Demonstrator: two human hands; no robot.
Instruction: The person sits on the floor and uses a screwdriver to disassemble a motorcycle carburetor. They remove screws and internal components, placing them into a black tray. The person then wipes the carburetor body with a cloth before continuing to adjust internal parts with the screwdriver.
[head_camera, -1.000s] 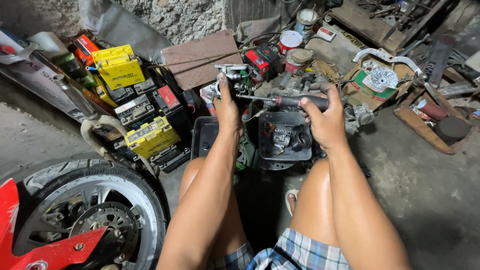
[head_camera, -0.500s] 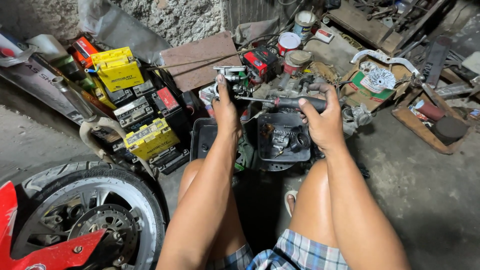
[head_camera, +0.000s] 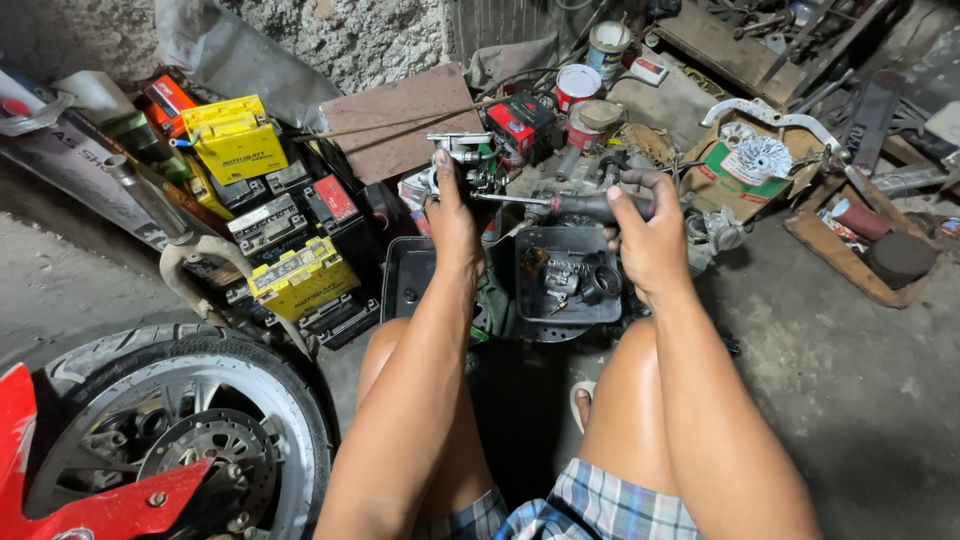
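Note:
My left hand (head_camera: 452, 215) grips a small metal engine part (head_camera: 462, 152), a carburetor-like piece, and holds it up in front of me. My right hand (head_camera: 648, 235) is closed around the dark handle of a screwdriver (head_camera: 585, 206). Its thin shaft runs left, and the tip meets the metal part by my left hand. Below both hands sits a black plastic tray (head_camera: 560, 305) holding springs and small dark parts. My bare knees frame the tray.
Yellow and black batteries (head_camera: 285, 250) are piled at left. A motorcycle wheel (head_camera: 190, 430) with red bodywork fills the lower left. Paint cans (head_camera: 578, 85), a brown board (head_camera: 400, 120), a chrome bar (head_camera: 770, 115) and scrap lie behind and right on concrete floor.
Both hands stay on the part and the screwdriver. They sit slightly higher than a second ago, and the view has shifted a little.

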